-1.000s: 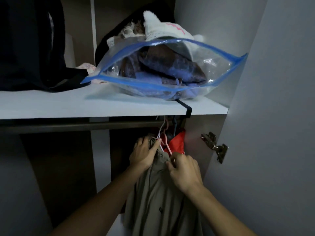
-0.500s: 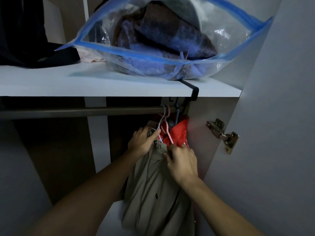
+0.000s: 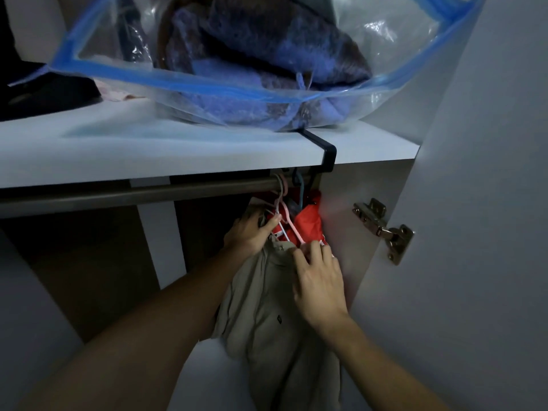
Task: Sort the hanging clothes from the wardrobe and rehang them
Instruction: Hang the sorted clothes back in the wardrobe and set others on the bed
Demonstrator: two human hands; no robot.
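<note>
A beige shirt (image 3: 267,315) hangs from the metal rail (image 3: 148,192) at its right end, on a white hanger (image 3: 280,229). Behind it a red garment (image 3: 310,223) hangs on a pink hanger (image 3: 292,225). My left hand (image 3: 250,232) grips the shirt's left shoulder at the hanger, thumb stretched toward the hanger wires. My right hand (image 3: 318,280) pinches the shirt's collar edge beside the red garment, fingers curled on the cloth.
A white shelf (image 3: 118,149) above the rail carries a clear blue-edged storage bag (image 3: 267,69) of folded clothes and a dark bag (image 3: 35,90) at the left. A black bracket (image 3: 326,152) hooks over the shelf edge. The open door (image 3: 474,232) with a metal hinge (image 3: 385,229) stands at the right.
The view has tilted down and moved closer to the rail. Both hands stay on the beige shirt's top, the right hand shifting slightly toward the red garment.
</note>
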